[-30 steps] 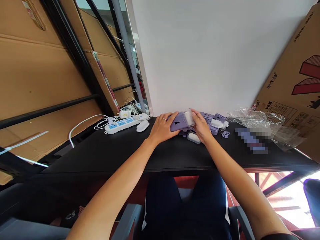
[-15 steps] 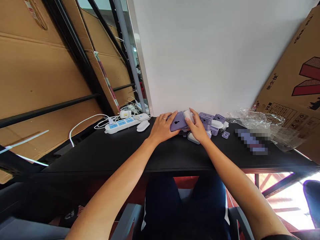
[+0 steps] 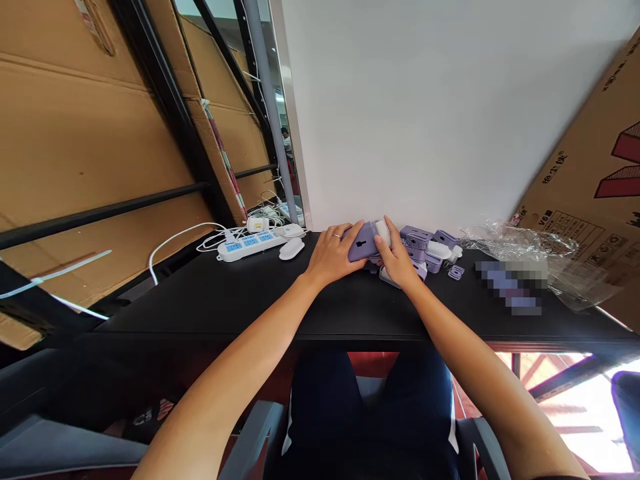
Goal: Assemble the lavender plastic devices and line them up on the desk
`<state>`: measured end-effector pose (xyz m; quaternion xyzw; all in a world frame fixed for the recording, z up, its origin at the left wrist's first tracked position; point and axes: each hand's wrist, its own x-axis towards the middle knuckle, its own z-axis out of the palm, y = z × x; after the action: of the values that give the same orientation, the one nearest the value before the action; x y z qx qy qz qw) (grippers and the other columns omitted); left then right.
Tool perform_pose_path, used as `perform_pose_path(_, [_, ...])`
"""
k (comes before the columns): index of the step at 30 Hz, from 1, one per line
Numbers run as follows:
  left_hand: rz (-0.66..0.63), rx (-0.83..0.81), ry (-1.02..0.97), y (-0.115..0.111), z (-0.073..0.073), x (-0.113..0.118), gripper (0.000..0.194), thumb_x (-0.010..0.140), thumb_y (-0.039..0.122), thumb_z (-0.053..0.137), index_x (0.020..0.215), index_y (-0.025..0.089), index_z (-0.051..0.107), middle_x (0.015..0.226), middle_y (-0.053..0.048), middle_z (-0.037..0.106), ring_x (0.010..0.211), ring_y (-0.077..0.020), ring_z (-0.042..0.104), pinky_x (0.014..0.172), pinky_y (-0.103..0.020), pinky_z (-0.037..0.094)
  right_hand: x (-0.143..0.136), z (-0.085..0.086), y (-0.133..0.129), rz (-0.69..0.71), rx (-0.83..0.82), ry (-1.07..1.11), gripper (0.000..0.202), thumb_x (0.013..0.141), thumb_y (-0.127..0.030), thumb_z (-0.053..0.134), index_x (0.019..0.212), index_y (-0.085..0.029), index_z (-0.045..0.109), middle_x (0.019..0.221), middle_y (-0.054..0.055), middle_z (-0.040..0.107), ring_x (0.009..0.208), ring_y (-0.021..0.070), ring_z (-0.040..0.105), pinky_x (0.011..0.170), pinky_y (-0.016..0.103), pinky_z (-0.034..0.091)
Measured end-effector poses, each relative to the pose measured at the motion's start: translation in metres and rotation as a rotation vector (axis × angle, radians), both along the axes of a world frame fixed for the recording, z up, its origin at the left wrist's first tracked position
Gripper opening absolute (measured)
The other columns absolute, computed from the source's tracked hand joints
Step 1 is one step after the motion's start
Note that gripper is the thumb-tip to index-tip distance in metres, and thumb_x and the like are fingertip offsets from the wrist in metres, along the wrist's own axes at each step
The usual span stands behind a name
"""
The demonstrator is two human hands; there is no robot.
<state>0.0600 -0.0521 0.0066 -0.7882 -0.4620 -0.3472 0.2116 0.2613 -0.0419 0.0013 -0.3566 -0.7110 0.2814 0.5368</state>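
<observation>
Gripping purple case [image 3: 361, 245], left hand [image 3: 332, 255] curled, right hand [image 3: 398, 259] clasping white end [image 3: 383, 230], room before table edge [image 3: 360, 338]

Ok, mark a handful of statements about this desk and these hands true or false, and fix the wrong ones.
1. The left hand grips the purple piece. True.
2. The right hand hangs empty, away from the purple piece. False: the right hand holds the piece's white end.
3. The left hand wears a ring. True.
4. The power strip lies to the right of both hands. False: the power strip lies to their left.
5. Clear plastic wrap lies to the right of the hands. True.
</observation>
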Motion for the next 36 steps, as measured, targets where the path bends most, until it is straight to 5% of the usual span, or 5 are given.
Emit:
perform_pose_path(8, [-0.053, -0.025, -0.265, 0.012, 0.002, -0.008, 0.088, 0.079, 0.047, 0.082, 0.157, 0.025, 0.049, 0.142, -0.015, 0.062, 0.132, -0.0366, 0.057, 0.116, -0.051, 0.043, -0.003, -0.001, 0.003, 0.065, -0.097, 0.079, 0.095, 0.092, -0.058, 0.067, 0.170, -0.029, 0.020, 0.119, 0.008, 0.070, 0.094, 0.0228, 0.069, 0.071, 0.035, 0.060])
perform_pose_path(13, [-0.176, 0.017, -1.101, 0.034, 0.008, -0.036, 0.080, 0.073, 0.054, 0.088, 0.143, 0.027, 0.058, 0.144, -0.011, 0.062, 0.135, -0.0294, 0.058, 0.114, -0.040, 0.047, 0.001, 0.000, 0.000, -0.130, 0.057, -0.156, 0.046, 0.098, -0.042, 0.057, 0.138, -0.023, 0.063, 0.099, 0.006, 0.073, 0.092, 0.0228, 0.068, 0.083, 0.038, 0.054])
perform_pose_path(20, [-0.286, -0.431, -2.121, 0.055, 0.013, -0.088, 0.067, 0.095, 0.080, 0.041, 0.099, 0.017, 0.065, 0.075, -0.004, 0.065, 0.057, -0.0144, 0.064, 0.049, -0.022, 0.048, 0.001, -0.007, 0.004, -0.227, 0.194, -0.461, 0.029, 0.099, -0.032, 0.052, 0.116, -0.022, 0.073, 0.105, 0.008, 0.074, 0.101, 0.0265, 0.066, 0.092, 0.042, 0.049])
perform_pose_path(29, [-0.595, -0.117, -2.281, 0.051, 0.028, -0.103, 0.020, 0.095, 0.043, 0.069, 0.102, 0.024, 0.067, 0.096, -0.001, 0.073, 0.072, -0.0110, 0.069, 0.059, -0.019, 0.056, -0.022, -0.007, -0.010, -0.313, 0.412, -0.758, 0.032, 0.103, -0.030, 0.049, 0.122, -0.020, 0.073, 0.119, 0.015, 0.070, 0.116, 0.0326, 0.060, 0.101, 0.049, 0.042])
perform_pose_path(36, [-0.709, 0.045, -2.333, 0.052, 0.024, -0.128, 0.034, 0.100, 0.046, 0.050, 0.113, 0.021, 0.068, 0.096, -0.006, 0.073, 0.076, -0.0154, 0.071, 0.062, -0.024, 0.059, -0.160, -0.017, -0.007, 0.011, 0.462, -1.070, 0.042, 0.104, -0.031, 0.046, 0.141, -0.016, 0.059, 0.136, 0.016, 0.065, 0.119, 0.0300, 0.060, 0.100, 0.044, 0.049])
